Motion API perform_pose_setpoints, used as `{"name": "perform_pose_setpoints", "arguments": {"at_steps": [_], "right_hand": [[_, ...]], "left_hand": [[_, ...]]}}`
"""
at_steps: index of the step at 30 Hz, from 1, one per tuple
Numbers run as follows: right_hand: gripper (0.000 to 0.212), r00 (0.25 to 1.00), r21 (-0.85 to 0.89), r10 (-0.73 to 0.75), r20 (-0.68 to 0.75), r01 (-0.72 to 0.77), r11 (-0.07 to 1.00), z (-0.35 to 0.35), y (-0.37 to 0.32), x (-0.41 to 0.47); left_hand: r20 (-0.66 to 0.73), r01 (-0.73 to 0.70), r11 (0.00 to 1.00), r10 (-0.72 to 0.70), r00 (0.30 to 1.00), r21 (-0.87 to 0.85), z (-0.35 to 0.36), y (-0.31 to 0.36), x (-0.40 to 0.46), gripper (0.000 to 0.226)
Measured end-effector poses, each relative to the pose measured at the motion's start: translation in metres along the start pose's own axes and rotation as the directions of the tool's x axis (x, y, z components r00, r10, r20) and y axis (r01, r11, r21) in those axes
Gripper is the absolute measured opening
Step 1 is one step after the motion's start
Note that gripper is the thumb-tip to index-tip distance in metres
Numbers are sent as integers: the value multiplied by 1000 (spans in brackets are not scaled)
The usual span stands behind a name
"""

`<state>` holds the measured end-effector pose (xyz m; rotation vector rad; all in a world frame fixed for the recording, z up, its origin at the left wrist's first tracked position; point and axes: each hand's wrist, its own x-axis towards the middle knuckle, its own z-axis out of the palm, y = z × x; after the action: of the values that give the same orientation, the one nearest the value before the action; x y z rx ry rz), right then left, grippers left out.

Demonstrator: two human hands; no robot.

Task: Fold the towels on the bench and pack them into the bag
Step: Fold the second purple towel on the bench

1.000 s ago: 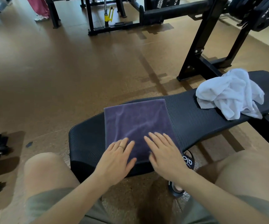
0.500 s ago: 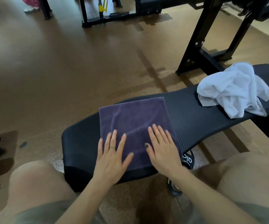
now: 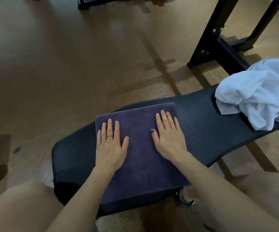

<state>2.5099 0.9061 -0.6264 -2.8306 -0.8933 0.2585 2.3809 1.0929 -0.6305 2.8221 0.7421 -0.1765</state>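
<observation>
Purple towel (image 3: pixel 140 148) lies folded flat, roughly square, on the near end of the black bench (image 3: pixel 202 131), lower centre of frame. Left hand (image 3: pixel 111 144) rests palm-down on the towel's left side, fingers straight and slightly spread, ring on one finger; grips nothing. Right hand (image 3: pixel 169 136) lies palm-down on the towel's right side, fingers straight and close together, thumb out; grips nothing. White towel (image 3: pixel 259 94) sits crumpled in a heap at the bench's far end, right edge of frame, well apart from the purple one. Black rack frame (image 3: pixel 207 44) stands upper right on brown floor (image 3: pixel 68 64). Bare knees at the bottom corners.
</observation>
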Motion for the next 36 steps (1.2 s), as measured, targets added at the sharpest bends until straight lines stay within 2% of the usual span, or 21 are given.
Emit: {"name": "perform_pose_setpoints", "arguments": {"at_steps": [4,5,10,14,16,18,20,22,24,26,29,33,36], "right_hand": [[66,989,51,-51,-137,59,997,-17,-18,37],[66,989,42,-52,-140,59,997,-19,-13,45],[66,1000,-2,2,22,-2,1000,-5,29,52],[63,999,127,23,-24,-20,992,-13,30,55],[62,995,208,74,-62,-60,976,-22,41,59],[59,995,241,80,-58,-63,968,-33,50,65],[54,996,258,77,-45,-62,964,-42,54,72],[48,995,242,91,-32,-81,967,-50,55,78],[45,996,205,89,12,-90,975,-56,57,82],[43,995,159,70,70,-81,984,-60,58,86],[38,994,90,60,96,-69,994,-63,56,92],[21,990,106,90,113,-102,989,-66,53,99],[15,987,99,65,149,-80,992,-72,51,100]], "left_hand": [[-186,-71,997,66,980,-21,-18,24,29,69],[-191,-75,997,70,979,-19,-18,24,36,67],[-38,-10,999,12,999,35,2,2,42,71],[-21,-20,1000,20,1000,-1,-6,7,41,72],[-71,-51,999,50,996,-15,-18,18,34,72],[-149,-189,982,185,971,-14,-32,46,15,69],[-162,-439,898,430,888,-19,-37,90,-18,58],[-79,-639,769,636,767,-7,-28,133,-53,44],[44,-707,707,706,707,11,-10,161,-80,43],[141,-697,717,688,712,16,8,175,-92,42],[201,-647,759,624,755,77,14,184,-94,32],[194,-624,763,595,780,171,6,196,-98,26],[172,-593,797,571,802,118,2,198,-101,28]]}}
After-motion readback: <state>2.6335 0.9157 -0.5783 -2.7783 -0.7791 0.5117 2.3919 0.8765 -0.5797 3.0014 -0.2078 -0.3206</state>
